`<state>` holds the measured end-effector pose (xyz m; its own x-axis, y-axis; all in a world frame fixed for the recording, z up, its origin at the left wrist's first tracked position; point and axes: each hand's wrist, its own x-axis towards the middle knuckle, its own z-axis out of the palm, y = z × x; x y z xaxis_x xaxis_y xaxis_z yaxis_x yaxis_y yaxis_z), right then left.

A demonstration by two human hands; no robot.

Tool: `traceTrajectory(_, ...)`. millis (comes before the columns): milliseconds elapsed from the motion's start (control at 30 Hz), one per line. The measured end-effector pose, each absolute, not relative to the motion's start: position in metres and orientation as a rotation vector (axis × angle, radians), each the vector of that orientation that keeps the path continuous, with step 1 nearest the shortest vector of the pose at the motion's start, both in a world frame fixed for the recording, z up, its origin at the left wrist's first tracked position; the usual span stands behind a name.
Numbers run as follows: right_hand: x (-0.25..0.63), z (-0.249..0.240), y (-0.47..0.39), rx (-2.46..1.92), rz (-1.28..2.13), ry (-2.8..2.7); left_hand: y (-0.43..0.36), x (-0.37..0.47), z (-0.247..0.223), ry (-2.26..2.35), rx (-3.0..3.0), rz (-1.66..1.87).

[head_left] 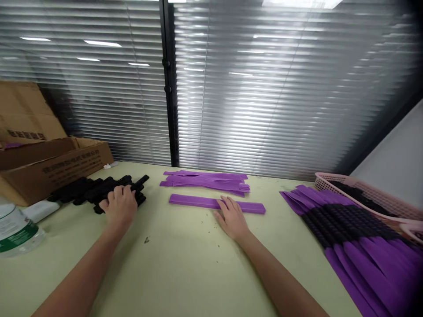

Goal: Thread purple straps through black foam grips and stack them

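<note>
My left hand (120, 204) reaches into a pile of short black rolled or folded pieces (87, 190). Its fingers curl down closed over a black piece at the pile's right end, and the fingertips are partly hidden. A neat stack of flat purple strips (193, 201) lies crosswise in the middle of the table. On its right half rests my right hand (232, 219), fingers stretched out and slightly apart, touching the top without wrapping round it. Behind lies a looser heap of purple strips (205, 179).
At right, a fanned row of purple strips with black middles (350, 224) overlaps beside a pink basket (373, 193) holding black material. A cardboard box (72, 162) stands at left, near a clear plastic bottle with a green label (20, 237). Blinds (247, 110) rise behind the table (172, 268).
</note>
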<state>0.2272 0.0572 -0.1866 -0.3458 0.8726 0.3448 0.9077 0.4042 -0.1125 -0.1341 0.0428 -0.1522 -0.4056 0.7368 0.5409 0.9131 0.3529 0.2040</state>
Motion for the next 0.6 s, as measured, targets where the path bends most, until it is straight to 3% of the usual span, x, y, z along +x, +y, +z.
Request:
traceTrajectory(233,0.222,-0.181,0.057,-1.417,-0.119,-2.185,0.068,-0.03,-0.165,-2.058,-2.194,-1.125)
traceTrajectory(600,0.219,-0.18,0.068,-1.475,0.182,-1.823,0.084,0.099,-0.182,-1.839,-2.522,-1.387)
